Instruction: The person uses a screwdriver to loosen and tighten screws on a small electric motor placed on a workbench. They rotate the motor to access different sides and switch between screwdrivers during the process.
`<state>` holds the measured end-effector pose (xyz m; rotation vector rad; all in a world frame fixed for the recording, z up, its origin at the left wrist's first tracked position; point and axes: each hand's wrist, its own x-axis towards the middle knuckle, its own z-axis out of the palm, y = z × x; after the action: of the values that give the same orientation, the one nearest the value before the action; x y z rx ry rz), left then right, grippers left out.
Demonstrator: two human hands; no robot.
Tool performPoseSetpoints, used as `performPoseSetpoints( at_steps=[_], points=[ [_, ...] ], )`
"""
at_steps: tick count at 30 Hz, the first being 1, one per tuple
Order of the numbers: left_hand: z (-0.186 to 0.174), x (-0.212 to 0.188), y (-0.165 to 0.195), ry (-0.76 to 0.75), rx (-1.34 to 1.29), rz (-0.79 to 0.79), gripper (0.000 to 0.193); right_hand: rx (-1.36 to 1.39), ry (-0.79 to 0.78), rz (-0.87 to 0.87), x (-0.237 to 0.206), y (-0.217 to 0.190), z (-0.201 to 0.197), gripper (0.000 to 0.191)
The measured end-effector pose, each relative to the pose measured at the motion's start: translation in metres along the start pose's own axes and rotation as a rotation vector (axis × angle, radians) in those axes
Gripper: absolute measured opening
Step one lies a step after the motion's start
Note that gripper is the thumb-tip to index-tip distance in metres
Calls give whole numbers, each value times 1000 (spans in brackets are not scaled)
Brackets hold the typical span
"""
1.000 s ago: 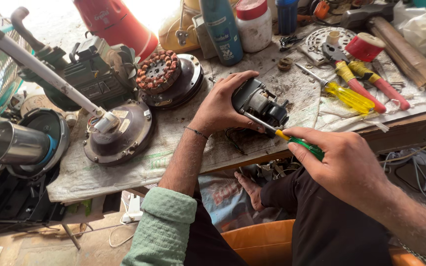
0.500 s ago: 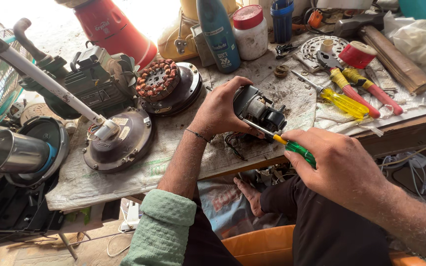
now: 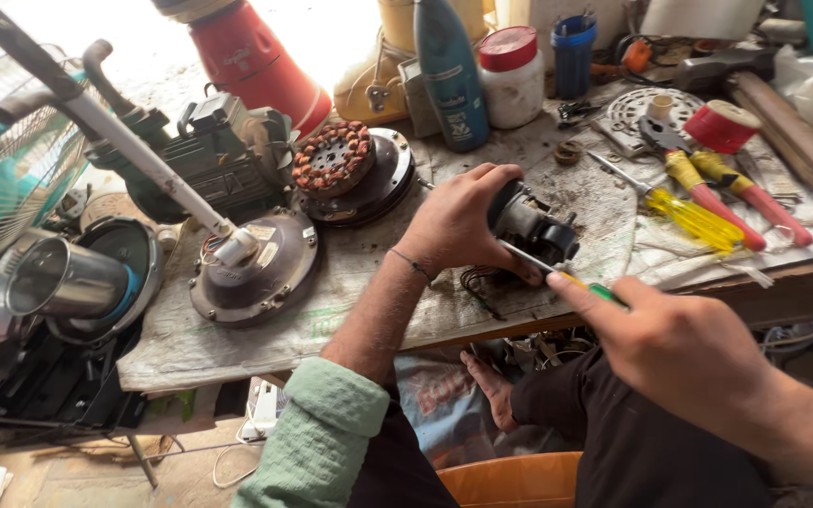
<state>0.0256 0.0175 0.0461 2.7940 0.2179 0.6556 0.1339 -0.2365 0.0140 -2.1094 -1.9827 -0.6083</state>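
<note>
1. Holding a green-handled screwdriver (image 3: 583, 285), the right hand (image 3: 684, 353) sits nearest the camera, its grip closed tight around the handle; the shaft runs up and to the left, its long axis slanting from the hand toward the motor, tip hidden where it meets the casing.
2. Just beyond, the left hand (image 3: 458, 221) wraps its grip around a small dark motor (image 3: 534, 226), which lies at the front part of the counter (image 3: 237, 339), its long axis roughly level and pointing right, toward the screwdriver.
3. Judging from this, the tip could slip off its seat if the push goes off-axis, jabbing the left fingers close beside it; the motor could also twist in a loose hold.
4. Farther left rests a round fan housing (image 3: 256, 268) and a copper-wound stator (image 3: 336, 160).
5. At the right, well apart, lie yellow and red-handled pliers (image 3: 708, 202); farthest back stand a blue bottle (image 3: 449, 75) and a red-lidded jar (image 3: 510, 75).
</note>
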Motion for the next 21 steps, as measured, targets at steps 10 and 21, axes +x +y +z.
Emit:
performPoseSetpoints(
  at_steps=[10,21],
  points=[
    [-2,-5,-11,-104,-156,10,114,158,-137,164,4,-5,0,62],
    [-21,3,-49,-378,-465,126,112,43,132,19,4,-16,-7,62]
  ],
)
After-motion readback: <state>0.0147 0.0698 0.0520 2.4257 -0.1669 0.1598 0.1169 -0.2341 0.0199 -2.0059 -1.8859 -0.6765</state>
